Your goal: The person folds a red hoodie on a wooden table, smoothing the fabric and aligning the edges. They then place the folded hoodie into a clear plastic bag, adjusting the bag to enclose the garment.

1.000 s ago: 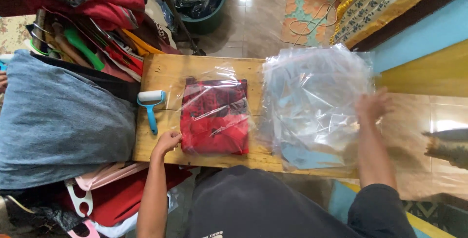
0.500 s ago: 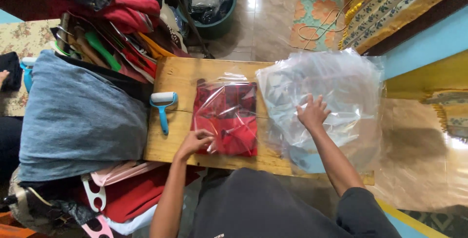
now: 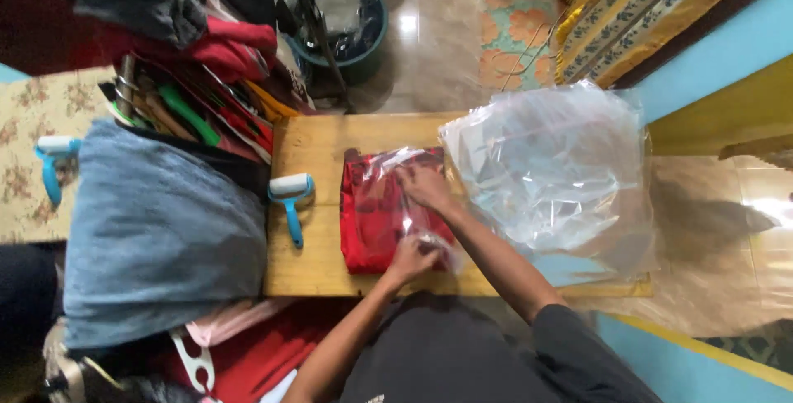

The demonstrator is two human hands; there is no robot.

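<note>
Head view shows both hands on a folded red garment (image 3: 372,213) in a clear plastic bag (image 3: 396,163), lying on a small wooden table (image 3: 314,143). The left hand (image 3: 410,258) pinches the bag's near edge, fingers closed on the film; the right hand (image 3: 425,187) presses flat and spread on top. The slick film could slip from that pinch or crease, and the garment could bunch and lose its fold if the bag is tugged unevenly. A loose pile of clear bags (image 3: 553,172) overhangs the table's right edge and could slide off. A blue-handled lint roller (image 3: 289,196) lies left of the garment. A folded blue cloth (image 3: 157,229) and hangers (image 3: 190,110) crowd the left side; the floor is glossy tile with a patterned mat (image 3: 512,35).
</note>
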